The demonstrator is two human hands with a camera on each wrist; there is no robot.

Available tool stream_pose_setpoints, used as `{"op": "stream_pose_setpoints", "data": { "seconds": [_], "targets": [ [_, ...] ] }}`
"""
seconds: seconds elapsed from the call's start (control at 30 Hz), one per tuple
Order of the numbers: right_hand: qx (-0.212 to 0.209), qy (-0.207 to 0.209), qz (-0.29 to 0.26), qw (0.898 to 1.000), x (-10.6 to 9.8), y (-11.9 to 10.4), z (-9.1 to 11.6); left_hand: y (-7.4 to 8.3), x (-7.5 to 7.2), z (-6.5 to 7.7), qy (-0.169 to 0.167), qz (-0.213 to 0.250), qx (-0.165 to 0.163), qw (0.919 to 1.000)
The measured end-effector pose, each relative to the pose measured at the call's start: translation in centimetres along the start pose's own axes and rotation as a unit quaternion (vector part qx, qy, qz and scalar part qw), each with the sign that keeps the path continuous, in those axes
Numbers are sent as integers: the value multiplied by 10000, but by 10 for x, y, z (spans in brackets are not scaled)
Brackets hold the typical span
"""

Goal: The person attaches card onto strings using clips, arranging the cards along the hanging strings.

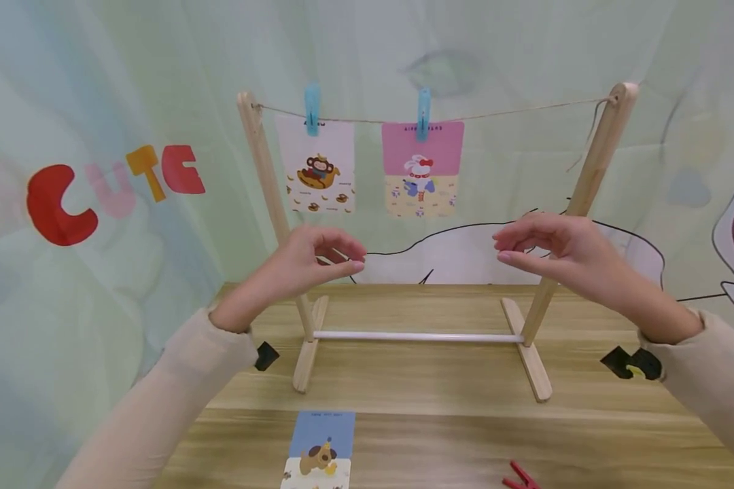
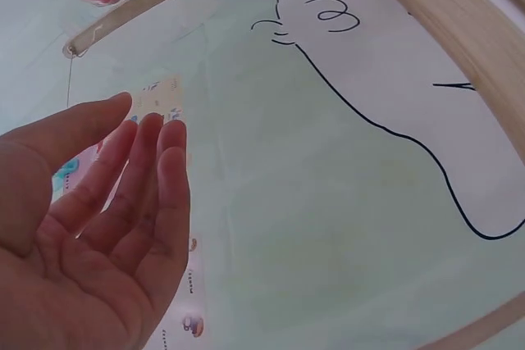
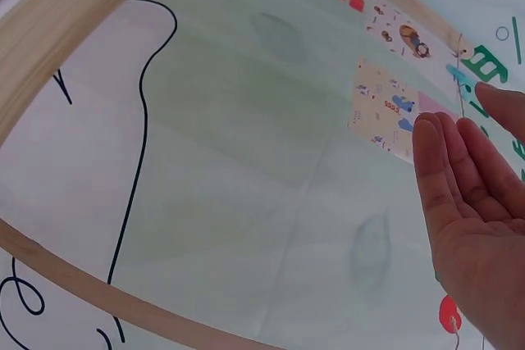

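Observation:
Both hands hover in front of a wooden rack whose string point(image 1: 514, 111) carries two cards. My left hand point(image 1: 318, 258), loosely bent and holding nothing, is just below the white monkey card point(image 1: 318, 166), near the left post point(image 1: 264, 170). Level with it on the other side, my right hand point(image 1: 556, 248) is equally bare, its fingers relaxed, overlapping the right post point(image 1: 593, 163) in the head view. Blue clothespins point(image 1: 312, 112) clip the monkey card and the pink rabbit card point(image 1: 423, 170) to the string. In the right wrist view, the fingers point(image 3: 459, 170) lie together, thumb apart.
A blue dog card point(image 1: 321, 445) lies on the wooden table point(image 1: 428, 387) at the front left. To its right is a red clothespin point(image 1: 520, 475). A white bar point(image 1: 416, 336) joins the rack's feet. Behind hangs a printed curtain point(image 1: 159, 81).

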State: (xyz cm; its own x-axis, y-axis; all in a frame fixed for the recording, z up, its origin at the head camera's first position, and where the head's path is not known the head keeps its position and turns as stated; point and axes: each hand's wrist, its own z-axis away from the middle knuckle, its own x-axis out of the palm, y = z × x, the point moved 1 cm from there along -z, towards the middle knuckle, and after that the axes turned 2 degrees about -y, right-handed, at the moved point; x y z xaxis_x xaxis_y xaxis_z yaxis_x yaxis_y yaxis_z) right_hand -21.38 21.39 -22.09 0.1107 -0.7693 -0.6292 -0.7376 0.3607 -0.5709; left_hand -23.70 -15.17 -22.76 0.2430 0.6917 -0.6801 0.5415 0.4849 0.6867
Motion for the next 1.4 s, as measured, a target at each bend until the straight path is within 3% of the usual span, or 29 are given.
{"op": "stream_pose_setpoints", "data": {
  "seconds": [0.37, 0.93, 1.4],
  "targets": [
    [-293, -221, -102, 9993, -3, 14, 16, -17, 2, 15, 34, 36, -127, 9999],
    [372, -446, -40, 9983, 7, 27, 43, -36, 2, 38, -5, -233, -479, 9986],
    [551, -590, 48, 9967, 18, 38, 66, -53, 8, 55, -180, -331, -423, 9984]
  ]
}}
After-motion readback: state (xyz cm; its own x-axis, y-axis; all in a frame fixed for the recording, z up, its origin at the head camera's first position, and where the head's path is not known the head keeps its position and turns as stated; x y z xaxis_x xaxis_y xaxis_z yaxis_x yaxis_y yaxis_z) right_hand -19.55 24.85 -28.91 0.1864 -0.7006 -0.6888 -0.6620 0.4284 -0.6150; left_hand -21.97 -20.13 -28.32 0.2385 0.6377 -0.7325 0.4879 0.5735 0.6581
